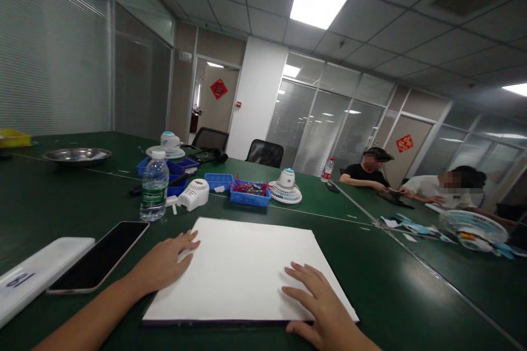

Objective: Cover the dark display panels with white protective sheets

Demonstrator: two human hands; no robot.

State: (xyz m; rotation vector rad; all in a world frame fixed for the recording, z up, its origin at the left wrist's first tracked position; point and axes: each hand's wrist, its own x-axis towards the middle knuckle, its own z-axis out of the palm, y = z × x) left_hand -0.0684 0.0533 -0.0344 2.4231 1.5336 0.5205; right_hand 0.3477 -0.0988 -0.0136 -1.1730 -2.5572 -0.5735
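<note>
A large white rectangular board or pad (pixel 239 274) with a dark underside edge lies flat on the green table in front of me. My left hand (pixel 171 258) rests at its left edge, fingers stretched over the white surface, holding nothing. Over the right side of the board is my right hand (pixel 315 301), its fingers spread and the thumb near the front edge. It holds nothing; whether its fingertips touch the surface I cannot tell. Left of my left hand lies a smartphone (pixel 101 258) with a dark screen, beside a white slab (pixel 37 274) with handwritten marks.
Beyond the board stand a water bottle (pixel 155 189), a white plastic housing (pixel 195 194), a blue bin (pixel 250 197) of wired parts and a white fan piece (pixel 286 186). A metal dish (pixel 77 157) is at far left. Two people sit at right, near a fan guard (pixel 473 225).
</note>
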